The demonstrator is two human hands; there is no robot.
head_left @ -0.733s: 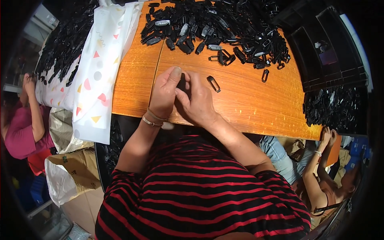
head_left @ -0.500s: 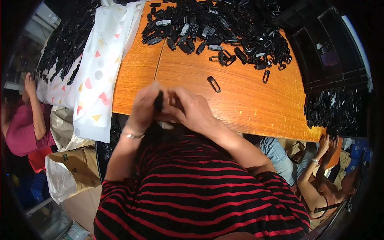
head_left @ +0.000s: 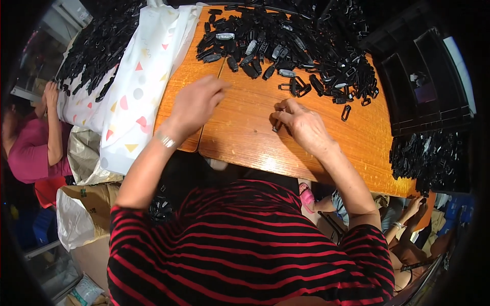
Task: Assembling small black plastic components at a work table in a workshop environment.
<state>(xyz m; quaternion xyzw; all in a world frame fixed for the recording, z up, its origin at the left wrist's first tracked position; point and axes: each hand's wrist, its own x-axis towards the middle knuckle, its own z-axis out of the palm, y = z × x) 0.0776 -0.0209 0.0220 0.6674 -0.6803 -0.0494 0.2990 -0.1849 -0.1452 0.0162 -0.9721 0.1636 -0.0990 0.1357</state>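
Small black clip (head_left: 276, 125), pinched upright

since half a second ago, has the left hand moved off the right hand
Yes. The left hand has swung out leftward over the wooden table, toward the patterned white cloth, apart from the right hand.

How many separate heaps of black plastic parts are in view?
3: the big heap at the table's far edge, one on the patterned cloth at left, one at the right. More may be hidden.

orange wooden table (head_left: 245, 137), dark crate (head_left: 434, 92)
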